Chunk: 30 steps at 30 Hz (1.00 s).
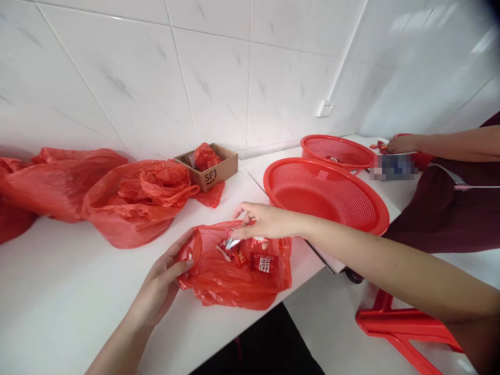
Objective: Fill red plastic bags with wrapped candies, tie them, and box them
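Note:
An open red plastic bag (234,291) lies on the white table, with several small wrapped packets inside. My left hand (162,284) pinches the bag's left rim between thumb and fingers. Over the bag's far side is my right hand (260,224), its thumb and fingers bent around a shiny red-and-silver packet (231,242). A dark red packet (264,263) with a white label rests in the bag, to the right of that one.
Large red baskets (326,195) stand right of the bag. Full red bags (136,208) line the left, near a cardboard box (221,174) by the wall. At right, a person's hand (404,144) is near small packets. A red stool (406,323) stands below.

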Each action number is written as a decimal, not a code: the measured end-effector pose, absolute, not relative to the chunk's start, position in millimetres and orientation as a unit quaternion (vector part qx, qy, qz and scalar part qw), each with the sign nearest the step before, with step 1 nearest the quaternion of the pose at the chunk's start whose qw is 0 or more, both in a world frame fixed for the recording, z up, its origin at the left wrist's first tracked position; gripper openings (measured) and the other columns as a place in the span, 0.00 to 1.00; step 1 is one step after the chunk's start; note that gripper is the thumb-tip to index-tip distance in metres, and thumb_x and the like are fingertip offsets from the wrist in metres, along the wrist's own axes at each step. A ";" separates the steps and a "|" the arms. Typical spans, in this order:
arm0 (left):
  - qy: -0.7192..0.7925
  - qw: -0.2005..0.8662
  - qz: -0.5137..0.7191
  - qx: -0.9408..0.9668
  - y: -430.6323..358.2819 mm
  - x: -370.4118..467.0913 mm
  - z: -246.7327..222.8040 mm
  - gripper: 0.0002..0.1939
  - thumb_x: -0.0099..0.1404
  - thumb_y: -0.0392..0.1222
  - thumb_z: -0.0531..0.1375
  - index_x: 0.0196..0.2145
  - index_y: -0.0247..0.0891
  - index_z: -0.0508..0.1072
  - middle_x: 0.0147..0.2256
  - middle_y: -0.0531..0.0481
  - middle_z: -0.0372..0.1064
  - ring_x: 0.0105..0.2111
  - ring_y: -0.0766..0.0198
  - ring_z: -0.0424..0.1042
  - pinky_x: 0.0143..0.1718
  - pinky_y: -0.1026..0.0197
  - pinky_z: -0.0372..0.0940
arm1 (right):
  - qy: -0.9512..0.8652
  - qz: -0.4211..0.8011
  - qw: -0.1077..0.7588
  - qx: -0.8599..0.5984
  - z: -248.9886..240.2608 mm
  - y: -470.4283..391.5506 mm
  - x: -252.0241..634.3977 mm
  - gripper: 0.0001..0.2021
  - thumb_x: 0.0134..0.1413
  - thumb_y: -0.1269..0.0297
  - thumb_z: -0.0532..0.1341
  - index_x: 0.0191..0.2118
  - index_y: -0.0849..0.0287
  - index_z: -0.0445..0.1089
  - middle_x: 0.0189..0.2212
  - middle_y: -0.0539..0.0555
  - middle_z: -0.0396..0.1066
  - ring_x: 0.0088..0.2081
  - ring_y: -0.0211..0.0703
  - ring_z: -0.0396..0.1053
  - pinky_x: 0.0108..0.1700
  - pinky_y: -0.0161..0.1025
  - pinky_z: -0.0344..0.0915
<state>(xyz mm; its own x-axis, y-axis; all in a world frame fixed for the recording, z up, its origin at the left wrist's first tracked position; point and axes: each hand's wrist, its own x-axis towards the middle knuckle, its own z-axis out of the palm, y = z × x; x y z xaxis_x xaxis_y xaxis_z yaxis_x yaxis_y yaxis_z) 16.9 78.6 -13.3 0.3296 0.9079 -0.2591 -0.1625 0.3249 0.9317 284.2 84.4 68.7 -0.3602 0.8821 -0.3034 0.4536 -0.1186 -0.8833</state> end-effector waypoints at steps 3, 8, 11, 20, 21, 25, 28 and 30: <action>0.422 0.697 0.386 0.432 79.0 14.6 -14.4 0.38 0.56 0.42 0.65 0.63 0.46 0.60 0.53 0.44 0.71 0.35 0.60 0.75 0.36 0.63 0.69 | -0.648 0.481 0.188 -0.560 54.8 84.6 264.2 0.26 0.45 0.47 0.68 0.49 0.50 0.65 0.46 0.53 0.71 0.38 0.44 0.73 0.33 0.36 0.69; 0.407 0.712 0.369 0.437 81.7 8.7 -17.6 0.38 0.57 0.41 0.65 0.64 0.47 0.59 0.56 0.44 0.69 0.43 0.54 0.75 0.40 0.60 0.69 | -0.676 0.400 0.230 -0.575 74.7 74.9 288.4 0.21 0.57 0.46 0.58 0.50 0.53 0.67 0.49 0.55 0.71 0.43 0.45 0.72 0.44 0.42 0.71; 0.405 0.717 0.372 0.428 81.9 7.8 -17.3 0.38 0.57 0.42 0.65 0.64 0.48 0.59 0.55 0.44 0.69 0.44 0.52 0.75 0.41 0.59 0.70 | -0.680 0.239 0.245 -0.649 85.5 50.6 319.8 0.19 0.58 0.47 0.57 0.49 0.52 0.69 0.49 0.55 0.72 0.49 0.50 0.71 0.50 0.48 0.68; 0.436 0.700 0.372 0.425 81.6 13.3 -16.0 0.38 0.56 0.43 0.65 0.64 0.48 0.60 0.56 0.46 0.69 0.47 0.51 0.74 0.40 0.61 0.71 | -0.683 0.071 0.149 -0.711 -0.1 -44.4 326.7 0.26 0.64 0.58 0.47 0.67 0.40 0.50 0.55 0.55 0.69 0.52 0.60 0.70 0.47 0.62 0.70; 0.440 0.698 0.371 0.427 81.8 13.8 -16.4 0.38 0.56 0.44 0.65 0.64 0.49 0.60 0.56 0.46 0.69 0.47 0.52 0.74 0.40 0.62 0.71 | -0.695 0.081 0.160 -0.696 -5.9 -47.4 321.8 0.27 0.63 0.58 0.48 0.67 0.35 0.47 0.55 0.52 0.70 0.52 0.58 0.71 0.47 0.60 0.72; 0.449 0.689 0.378 0.426 81.8 16.5 -17.0 0.38 0.55 0.44 0.66 0.63 0.49 0.61 0.56 0.48 0.69 0.48 0.53 0.73 0.41 0.64 0.71 | -0.708 0.098 0.188 -0.674 -6.8 -50.2 314.4 0.28 0.63 0.58 0.50 0.66 0.29 0.46 0.55 0.48 0.69 0.52 0.56 0.70 0.49 0.58 0.72; 0.453 0.682 0.381 0.429 81.3 18.0 -17.0 0.38 0.54 0.43 0.67 0.62 0.50 0.62 0.57 0.49 0.68 0.49 0.53 0.73 0.41 0.64 0.72 | -0.689 0.113 0.196 -0.689 7.0 -50.8 319.0 0.25 0.64 0.62 0.48 0.64 0.40 0.57 0.54 0.52 0.70 0.53 0.56 0.70 0.51 0.59 0.70; 0.455 0.681 0.382 0.428 81.3 18.2 -17.5 0.39 0.54 0.43 0.67 0.62 0.50 0.61 0.57 0.50 0.68 0.49 0.54 0.73 0.41 0.65 0.72 | -0.679 0.149 0.208 -0.688 20.2 -46.8 326.1 0.22 0.64 0.61 0.49 0.63 0.46 0.61 0.56 0.54 0.69 0.55 0.54 0.69 0.54 0.57 0.67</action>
<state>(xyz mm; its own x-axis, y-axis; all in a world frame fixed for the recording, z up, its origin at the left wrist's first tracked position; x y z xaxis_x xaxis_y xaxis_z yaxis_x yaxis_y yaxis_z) 18.2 81.3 -17.5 0.2944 0.9101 -0.2916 -0.1311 0.3407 0.9310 326.1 -46.8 20.2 0.0347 0.9963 0.0780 0.8723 0.0079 -0.4889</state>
